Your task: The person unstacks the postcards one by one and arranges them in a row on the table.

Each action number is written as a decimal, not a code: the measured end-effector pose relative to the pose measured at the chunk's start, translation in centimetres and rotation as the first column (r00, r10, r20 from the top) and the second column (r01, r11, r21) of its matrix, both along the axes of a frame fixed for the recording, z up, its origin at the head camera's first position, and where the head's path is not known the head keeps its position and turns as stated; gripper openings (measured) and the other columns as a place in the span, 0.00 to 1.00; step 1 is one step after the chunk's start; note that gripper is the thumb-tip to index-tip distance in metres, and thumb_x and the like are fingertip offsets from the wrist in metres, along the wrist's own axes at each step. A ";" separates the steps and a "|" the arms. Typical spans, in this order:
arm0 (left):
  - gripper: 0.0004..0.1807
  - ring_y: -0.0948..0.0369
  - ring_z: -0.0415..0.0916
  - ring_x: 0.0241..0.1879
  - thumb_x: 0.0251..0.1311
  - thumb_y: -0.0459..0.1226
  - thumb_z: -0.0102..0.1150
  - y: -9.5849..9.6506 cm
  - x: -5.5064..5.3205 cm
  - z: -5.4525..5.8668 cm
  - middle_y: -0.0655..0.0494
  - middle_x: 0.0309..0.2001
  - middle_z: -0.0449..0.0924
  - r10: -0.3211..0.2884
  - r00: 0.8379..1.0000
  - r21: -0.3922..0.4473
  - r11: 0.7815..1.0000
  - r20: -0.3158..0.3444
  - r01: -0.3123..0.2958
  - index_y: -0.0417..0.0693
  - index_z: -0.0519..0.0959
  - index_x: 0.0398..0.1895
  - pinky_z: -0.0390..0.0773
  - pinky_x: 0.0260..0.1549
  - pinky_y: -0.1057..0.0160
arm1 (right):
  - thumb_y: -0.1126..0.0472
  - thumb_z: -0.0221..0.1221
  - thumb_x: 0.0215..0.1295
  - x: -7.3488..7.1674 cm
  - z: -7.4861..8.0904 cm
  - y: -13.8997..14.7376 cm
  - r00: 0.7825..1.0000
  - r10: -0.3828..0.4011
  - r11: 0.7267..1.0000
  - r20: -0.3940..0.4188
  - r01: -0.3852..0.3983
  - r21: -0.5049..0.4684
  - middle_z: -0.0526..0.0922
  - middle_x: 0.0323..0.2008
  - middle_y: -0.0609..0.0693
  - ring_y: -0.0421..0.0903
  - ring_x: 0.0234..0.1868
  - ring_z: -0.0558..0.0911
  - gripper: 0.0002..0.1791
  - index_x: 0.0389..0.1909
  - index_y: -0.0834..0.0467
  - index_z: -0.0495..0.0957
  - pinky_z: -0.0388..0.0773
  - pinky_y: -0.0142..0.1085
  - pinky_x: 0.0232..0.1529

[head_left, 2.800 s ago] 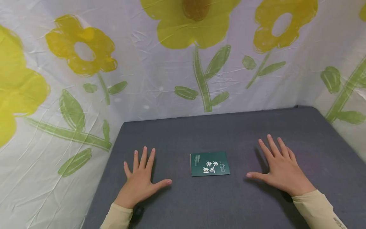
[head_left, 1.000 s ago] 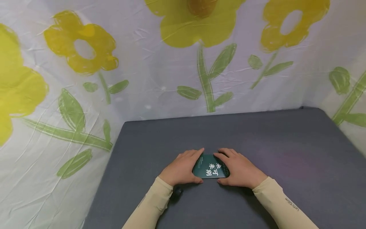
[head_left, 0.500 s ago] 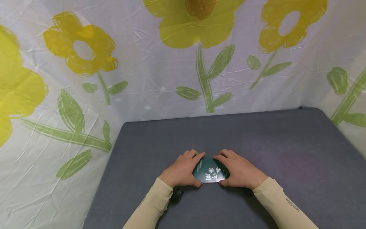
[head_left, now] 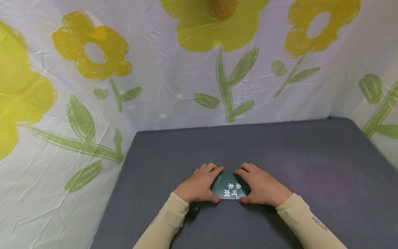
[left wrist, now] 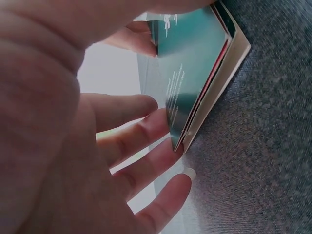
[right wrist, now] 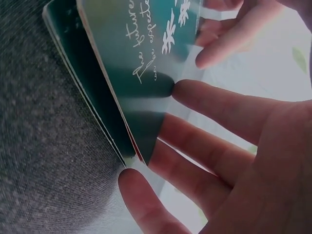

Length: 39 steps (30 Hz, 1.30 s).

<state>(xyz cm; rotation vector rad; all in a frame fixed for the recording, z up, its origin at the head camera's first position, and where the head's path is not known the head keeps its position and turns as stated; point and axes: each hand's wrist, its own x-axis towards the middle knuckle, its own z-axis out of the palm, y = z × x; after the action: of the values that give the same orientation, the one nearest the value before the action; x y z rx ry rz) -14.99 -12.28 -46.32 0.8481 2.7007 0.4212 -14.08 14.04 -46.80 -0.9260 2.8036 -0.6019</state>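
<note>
**Green booklet [head_left: 229,186] gripped at both ends**

The left hand [head_left: 199,184] grips one end; the glossy, rectangular booklet, layers parted along its edges, spans between hands over the coarse-textured grey table [head_left: 174,152]; the right hand [head_left: 264,185] grips the other.

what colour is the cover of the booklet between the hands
The cover is dark green, best seen in the right wrist view.
</note>
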 end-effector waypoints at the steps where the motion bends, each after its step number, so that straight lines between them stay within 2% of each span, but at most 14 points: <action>1: 0.56 0.58 0.69 0.64 0.53 0.53 0.82 0.0 0.0 0.1 0.56 0.68 0.72 0.000 1.000 0.000 1.000 0.000 0.000 0.51 0.65 0.84 0.74 0.66 0.51 | 0.47 0.84 0.48 0.0 0.0 0.0 1.000 -0.002 1.000 0.002 0.001 0.004 0.78 0.57 0.48 0.46 0.55 0.78 0.43 0.66 0.57 0.81 0.84 0.49 0.55; 9: 0.56 0.57 0.72 0.67 0.53 0.55 0.83 0.0 0.0 0.5 0.56 0.71 0.74 0.018 1.000 -0.013 1.000 0.009 -0.018 0.52 0.66 0.83 0.73 0.69 0.50 | 0.44 0.84 0.48 -0.1 0.3 0.2 1.000 -0.021 1.000 -0.001 0.021 0.011 0.81 0.61 0.48 0.50 0.59 0.82 0.44 0.67 0.53 0.81 0.85 0.52 0.57; 15: 0.54 0.55 0.73 0.69 0.54 0.53 0.83 -1.1 0.0 1.3 0.55 0.74 0.74 0.046 0.999 -0.008 0.999 0.004 -0.046 0.51 0.67 0.83 0.72 0.72 0.48 | 0.44 0.83 0.51 -0.3 0.9 -0.8 1.000 -0.023 1.000 -0.020 0.024 0.014 0.82 0.64 0.50 0.53 0.63 0.82 0.43 0.68 0.53 0.81 0.84 0.55 0.60; 19: 0.53 0.54 0.72 0.72 0.56 0.51 0.83 -2.4 -0.6 1.4 0.54 0.76 0.73 0.072 0.997 0.004 0.997 0.001 -0.072 0.52 0.67 0.83 0.70 0.73 0.47 | 0.44 0.82 0.53 -0.9 1.3 -2.3 0.998 -0.027 0.999 -0.051 0.028 0.016 0.83 0.64 0.51 0.53 0.63 0.82 0.41 0.67 0.54 0.82 0.85 0.55 0.60; 25: 0.51 0.52 0.70 0.74 0.56 0.47 0.83 -5.8 -1.9 1.6 0.53 0.77 0.72 0.140 0.990 0.044 0.989 0.019 -0.141 0.51 0.68 0.82 0.68 0.73 0.44 | 0.43 0.80 0.54 -2.9 1.9 -6.0 0.996 0.013 0.998 -0.091 -0.007 0.061 0.83 0.64 0.52 0.53 0.62 0.82 0.40 0.66 0.55 0.82 0.86 0.52 0.59; 30: 0.52 0.49 0.69 0.77 0.57 0.45 0.83 -9.5 -2.6 2.5 0.49 0.79 0.70 0.192 0.981 0.028 0.981 0.015 -0.192 0.50 0.67 0.83 0.66 0.74 0.40 | 0.40 0.78 0.58 -5.1 1.9 -10.3 0.994 0.058 0.995 -0.093 -0.049 0.091 0.82 0.65 0.53 0.53 0.63 0.81 0.39 0.67 0.54 0.82 0.85 0.52 0.61; 36: 0.53 0.48 0.68 0.78 0.57 0.42 0.83 -13.8 -3.9 3.3 0.48 0.81 0.67 0.274 0.961 -0.003 0.962 0.039 -0.274 0.50 0.64 0.85 0.65 0.75 0.35 | 0.37 0.76 0.60 -7.6 1.3 -15.4 0.992 0.085 0.993 -0.098 -0.075 0.093 0.82 0.67 0.53 0.54 0.66 0.81 0.40 0.67 0.53 0.82 0.84 0.51 0.64; 39: 0.53 0.47 0.69 0.77 0.57 0.40 0.83 -15.8 -4.3 3.3 0.48 0.81 0.67 0.308 0.950 -0.019 0.951 0.056 -0.308 0.49 0.64 0.85 0.65 0.75 0.33 | 0.36 0.76 0.60 -8.4 0.9 -17.6 0.990 0.102 0.992 -0.098 -0.093 0.090 0.82 0.67 0.54 0.54 0.67 0.81 0.39 0.67 0.54 0.82 0.84 0.51 0.63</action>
<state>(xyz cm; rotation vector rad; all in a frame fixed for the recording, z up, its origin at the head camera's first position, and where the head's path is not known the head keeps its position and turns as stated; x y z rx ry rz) -19.34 -28.04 -43.05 0.4012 2.7828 0.4890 -22.52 -3.57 -45.87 -1.0995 2.8266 -0.4303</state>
